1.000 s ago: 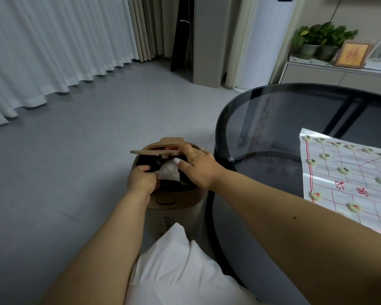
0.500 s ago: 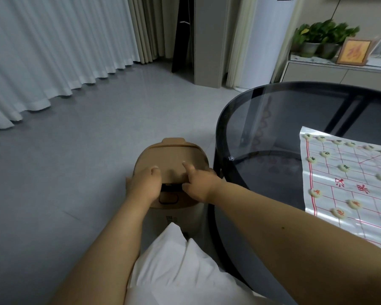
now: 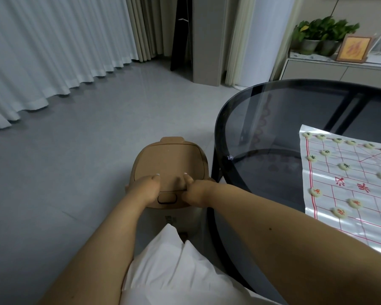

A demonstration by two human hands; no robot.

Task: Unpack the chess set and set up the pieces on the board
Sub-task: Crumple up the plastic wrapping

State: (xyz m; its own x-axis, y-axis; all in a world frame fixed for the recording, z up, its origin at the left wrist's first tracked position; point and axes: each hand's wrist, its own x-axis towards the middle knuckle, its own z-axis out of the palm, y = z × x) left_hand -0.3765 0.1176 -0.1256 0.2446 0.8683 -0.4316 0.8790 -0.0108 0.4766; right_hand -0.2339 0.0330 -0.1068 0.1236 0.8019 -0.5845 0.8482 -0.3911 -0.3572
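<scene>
A white plastic chess board sheet point(image 3: 356, 208) with red lines lies on the round dark glass table point(image 3: 273, 111) at the right. Several pale round chess pieces point(image 3: 344, 166) stand on it, green-marked ones at the far side and red-marked ones nearer. On the floor left of the table stands a tan lidded bin point(image 3: 172, 157) with its lid down. My left hand point(image 3: 146, 188) rests on the lid's front left edge, thumb on top. My right hand point(image 3: 195, 191) presses the lid's front right edge with its thumb on top.
A white pillow point(image 3: 176, 271) lies in my lap at the bottom of the view. White curtains point(image 3: 53, 51) hang along the left. A cabinet with potted plants point(image 3: 323, 34) and a framed picture point(image 3: 353, 48) stands at the back right. Grey floor spreads to the left.
The bin lid was up with white wrapping inside under my hands; the lid has since come down and both hands now lie on its front edge.
</scene>
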